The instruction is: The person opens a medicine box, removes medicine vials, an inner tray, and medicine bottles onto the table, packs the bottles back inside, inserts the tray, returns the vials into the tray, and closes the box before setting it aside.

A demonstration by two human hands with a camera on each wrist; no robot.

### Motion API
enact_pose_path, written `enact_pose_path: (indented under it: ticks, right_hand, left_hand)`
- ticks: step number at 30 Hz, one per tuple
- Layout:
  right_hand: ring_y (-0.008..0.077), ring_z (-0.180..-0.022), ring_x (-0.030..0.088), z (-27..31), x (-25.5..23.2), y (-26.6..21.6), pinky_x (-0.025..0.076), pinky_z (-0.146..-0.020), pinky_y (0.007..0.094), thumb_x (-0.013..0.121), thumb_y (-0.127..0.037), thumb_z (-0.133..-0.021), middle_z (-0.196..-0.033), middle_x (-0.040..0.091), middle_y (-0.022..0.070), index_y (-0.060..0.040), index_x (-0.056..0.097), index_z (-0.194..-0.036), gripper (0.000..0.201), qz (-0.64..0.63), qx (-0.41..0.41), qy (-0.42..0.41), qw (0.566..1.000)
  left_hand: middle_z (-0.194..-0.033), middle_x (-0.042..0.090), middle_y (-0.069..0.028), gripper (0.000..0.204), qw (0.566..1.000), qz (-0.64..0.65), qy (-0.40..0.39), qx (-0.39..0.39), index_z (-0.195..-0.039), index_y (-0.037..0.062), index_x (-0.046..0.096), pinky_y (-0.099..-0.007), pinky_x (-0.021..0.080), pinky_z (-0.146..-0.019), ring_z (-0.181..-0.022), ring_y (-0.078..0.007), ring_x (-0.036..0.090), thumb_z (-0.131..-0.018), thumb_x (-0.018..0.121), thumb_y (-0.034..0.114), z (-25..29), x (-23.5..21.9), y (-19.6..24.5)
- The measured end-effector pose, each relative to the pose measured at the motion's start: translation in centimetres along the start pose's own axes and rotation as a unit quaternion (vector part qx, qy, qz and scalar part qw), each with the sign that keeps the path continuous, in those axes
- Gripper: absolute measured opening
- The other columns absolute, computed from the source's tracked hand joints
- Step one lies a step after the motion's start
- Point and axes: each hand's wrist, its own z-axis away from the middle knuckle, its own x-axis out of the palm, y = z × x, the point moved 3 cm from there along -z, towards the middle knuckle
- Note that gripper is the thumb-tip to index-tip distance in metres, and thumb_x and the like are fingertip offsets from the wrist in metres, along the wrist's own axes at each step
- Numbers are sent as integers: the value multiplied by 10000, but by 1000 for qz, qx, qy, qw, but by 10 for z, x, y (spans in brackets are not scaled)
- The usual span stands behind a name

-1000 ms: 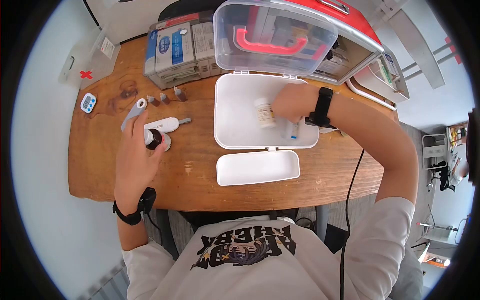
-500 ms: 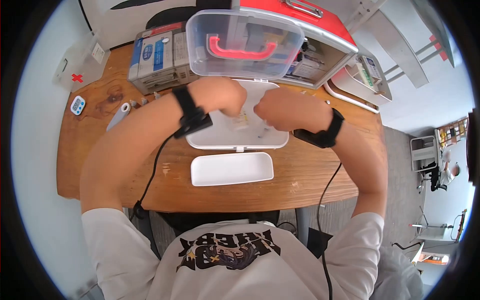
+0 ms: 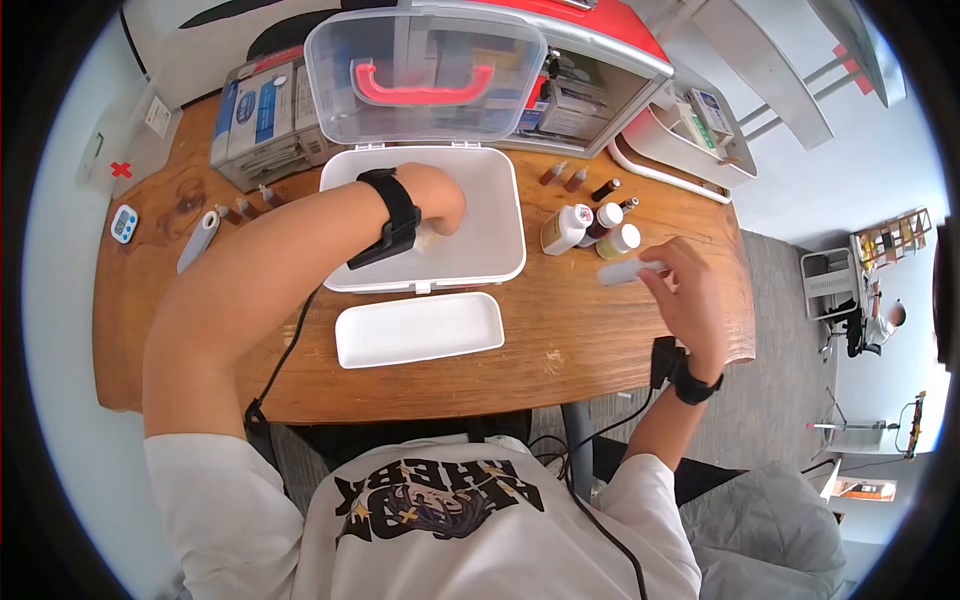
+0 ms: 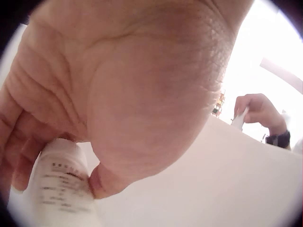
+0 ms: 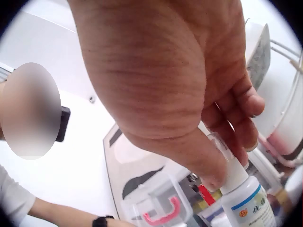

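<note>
Inside the white box (image 3: 495, 230), my left hand (image 3: 430, 195) reaches down over a bottle that is mostly hidden in the head view. The left wrist view shows a white bottle with printed text (image 4: 66, 189) between the thumb and fingers of that hand (image 4: 137, 90), held near its cap. Out to the right, over the table, my right hand (image 3: 690, 300) pinches a small white spray bottle (image 3: 625, 271) by its top, tilted sideways. Its blue-striped label (image 5: 248, 203) shows beyond the right hand (image 5: 156, 71) in the right wrist view.
Several bottles (image 3: 566, 229) and small vials (image 3: 575, 180) stand right of the box. A white tray (image 3: 420, 332) lies in front; the clear lid (image 3: 425, 85) is raised behind. At the left are a timer (image 3: 124, 224), a thermometer-like device (image 3: 198, 242) and small vials.
My left hand has moved from the table's left side into the box and grips a bottle there. My right hand has left the box, carrying the spray bottle right. The head view has shifted right.
</note>
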Motion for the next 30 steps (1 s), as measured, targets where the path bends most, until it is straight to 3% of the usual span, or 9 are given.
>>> enact_pose_path:
  ticks: [2, 4, 5, 7, 11, 12, 14, 20, 30]
  right_hand:
    - [311, -807, 634, 3, 24, 18, 507, -729, 390, 733, -54, -833, -930, 640, 137, -37, 682, -1000, 175, -1, 48, -15, 999]
    - [336, -847, 635, 4, 37, 28, 509, -754, 419, 729, -63, -838, -962, 649, 142, -43, 664, -1030, 204, 29, 37, -27, 999]
    - [346, -861, 632, 4, 42, 30, 507, -759, 423, 724, -69, -845, -975, 651, 145, -49, 656, -1064, 231, 38, 26, -15, 999]
    - [357, -875, 629, 4, 49, 30, 505, -764, 427, 718, -74, -852, -987, 653, 147, -55, 648, -1099, 258, 35, 14, -3, 999]
    - [349, -888, 624, 9, 52, 34, 502, -770, 426, 717, -89, -859, -1041, 662, 144, -64, 610, -1202, 360, 12, 49, 25, 998]
    - [328, -873, 623, 11, 52, 34, 502, -766, 416, 720, -91, -859, -1051, 661, 141, -64, 600, -1229, 389, 20, 58, 47, 997]
    - [297, -846, 610, 14, 50, 31, 500, -759, 400, 725, -92, -861, -1050, 659, 133, -58, 593, -1248, 411, 1, 86, 56, 995]
    - [209, -761, 533, 29, 59, 43, 483, -733, 344, 728, -93, -877, -1042, 647, 103, -22, 577, -1292, 447, -56, 144, 115, 981]
    - [185, -771, 530, 41, 82, 44, 473, -701, 321, 720, -128, -900, -1060, 646, 106, 3, 593, -1274, 417, -67, 180, 168, 967]
  left_hand:
    - [-1086, 695, -256, 272, 999, 6, -32, -17, -963, -46, 739, -469, 536, -833, -1002, -387, 685, -839, 612, 159, 17, -10, -3]
    - [-1023, 712, -243, 236, 995, 65, 79, 22, -889, 6, 746, -483, 536, -714, -905, -406, 691, -753, 573, 89, 35, -20, -9]
    - [-1076, 673, -296, 395, 990, 76, 123, 5, -1162, -88, 591, -440, 530, -779, -963, -410, 683, -839, 639, 132, 46, -22, -13]
    - [-1033, 680, -261, 453, 952, 166, 257, 1, -1269, -48, 510, -418, 523, -770, -905, -381, 676, -898, 654, 169, 85, -27, -24]
    - [-1085, 658, -108, 498, 781, 332, 528, -2, -1352, 21, 518, -321, 504, -736, -870, -170, 623, -897, 706, 93, 195, -8, -27]
    - [-1085, 658, -108, 498, 781, 329, 530, -7, -1352, 21, 518, -321, 504, -736, -870, -170, 623, -897, 706, 93, 206, 8, -27]
    - [-1101, 669, -140, 464, 675, 319, 662, -61, -1290, 4, 553, -348, 505, -773, -929, -236, 669, -876, 737, 101, 228, 46, -38]
    - [-1182, 638, -158, 465, 699, 356, 578, -224, -1293, 1, 554, -378, 508, -878, -1044, -269, 641, -874, 735, 88, 227, 147, -44]
    - [-1381, 523, -243, 727, 697, 459, 499, -232, -1463, -22, 391, -430, 472, -1007, -1239, -366, 551, -867, 764, 168, 171, 213, -62]
